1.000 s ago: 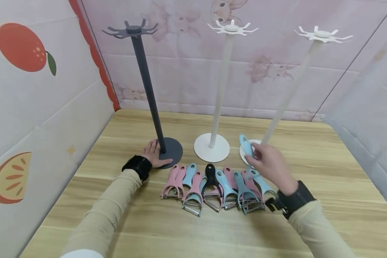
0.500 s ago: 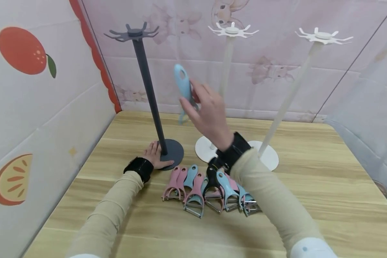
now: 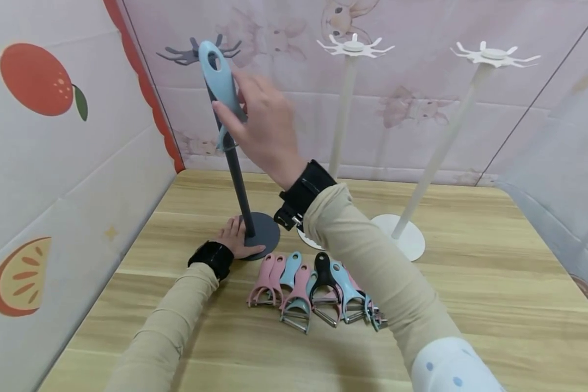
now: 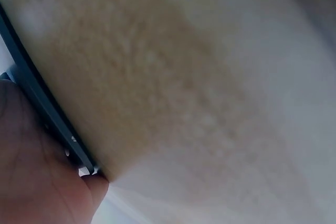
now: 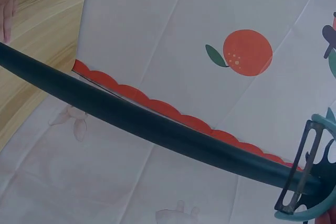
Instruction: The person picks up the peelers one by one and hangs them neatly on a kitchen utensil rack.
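My right hand point(image 3: 269, 128) pinches a light blue peeler point(image 3: 219, 81), raised beside the top of the dark grey stand point(image 3: 235, 174). The holed handle end points up, in front of part of the stand's hooked top. In the right wrist view, the peeler's blade point(image 5: 307, 166) shows at the right edge, overlapping the dark pole point(image 5: 157, 129). Down on the table, my left hand point(image 3: 232, 238) rests on the stand's round base point(image 3: 267, 237), fingers spread to the left of the pole. The left wrist view is blurred, with the hand point(image 4: 42, 166) against the base's dark edge point(image 4: 47, 103).
Pink, blue and black peelers point(image 3: 301, 286) lie in a row on the wooden table point(image 3: 255, 359), partly covered by the right forearm. Two white stands point(image 3: 345, 109) with hooked tops stand to the right. Patterned cloth walls point(image 3: 294, 120) enclose the back and sides.
My right hand has carried the blue peeler from near the right white stand, left and up to the dark stand's top. The left hand has stayed on the base.
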The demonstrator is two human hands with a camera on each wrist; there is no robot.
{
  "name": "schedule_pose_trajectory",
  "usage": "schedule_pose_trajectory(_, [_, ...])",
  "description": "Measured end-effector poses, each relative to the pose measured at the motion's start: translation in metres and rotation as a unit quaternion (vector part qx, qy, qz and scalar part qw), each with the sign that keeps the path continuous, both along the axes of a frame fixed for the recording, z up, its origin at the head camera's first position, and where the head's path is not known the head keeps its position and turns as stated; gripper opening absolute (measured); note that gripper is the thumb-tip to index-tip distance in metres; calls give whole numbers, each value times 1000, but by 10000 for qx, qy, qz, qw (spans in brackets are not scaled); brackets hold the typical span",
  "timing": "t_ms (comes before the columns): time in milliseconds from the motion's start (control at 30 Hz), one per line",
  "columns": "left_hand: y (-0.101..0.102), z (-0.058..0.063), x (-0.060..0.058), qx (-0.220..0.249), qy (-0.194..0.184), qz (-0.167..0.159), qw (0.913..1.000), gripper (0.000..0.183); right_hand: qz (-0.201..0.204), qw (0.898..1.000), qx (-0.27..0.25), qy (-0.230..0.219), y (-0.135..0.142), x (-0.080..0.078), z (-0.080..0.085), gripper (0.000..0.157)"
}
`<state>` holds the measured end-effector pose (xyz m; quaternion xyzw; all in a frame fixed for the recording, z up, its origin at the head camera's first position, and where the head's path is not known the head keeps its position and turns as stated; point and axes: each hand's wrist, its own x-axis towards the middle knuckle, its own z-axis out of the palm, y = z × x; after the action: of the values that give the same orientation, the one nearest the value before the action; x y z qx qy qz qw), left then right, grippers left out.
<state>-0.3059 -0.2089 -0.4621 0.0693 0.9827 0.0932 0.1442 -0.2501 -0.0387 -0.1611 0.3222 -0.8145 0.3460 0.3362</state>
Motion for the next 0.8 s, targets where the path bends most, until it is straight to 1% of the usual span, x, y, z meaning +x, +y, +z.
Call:
schedule_pose_trajectory(133, [-1, 1, -1, -5, 30, -38, 10000, 100, -33, 9996, 196, -199, -4, 0, 1, 46])
schedule_pose_trajectory(233, [-3, 4, 1, 22, 90, -66, 9999, 99, -76, 9992, 353, -182, -4, -1, -2, 46])
schedule_pose_trajectory(333, [-6, 8, 3, 27, 77, -100, 9999, 100, -94, 9990, 427, 19, -2, 0, -8, 44])
schedule_pose_trajectory(467, [-10, 13, 3, 60, -84, -131, 9999, 102, -31, 9985, 476, 286, 8, 4, -20, 35])
schedule_pose_trajectory(533, [-12, 14, 2, 101, -99, -156, 9998, 102, -5, 9980, 522, 359, 17, 8, -29, 31])
schedule_pose_trajectory(633, [-16, 15, 2, 133, -68, -170, 9997, 102, -34, 9974, 651, 299, 36, 16, -47, 28])
schedule_pose_trajectory(700, [-19, 16, 3, 136, -84, -141, 9998, 102, -97, 9973, 732, 57, 53, 19, -62, 29])
schedule_pose_trajectory(800, [-23, 18, 6, 125, -166, -92, 9997, 101, -274, 9949, 819, -520, 85, 19, -86, 29])
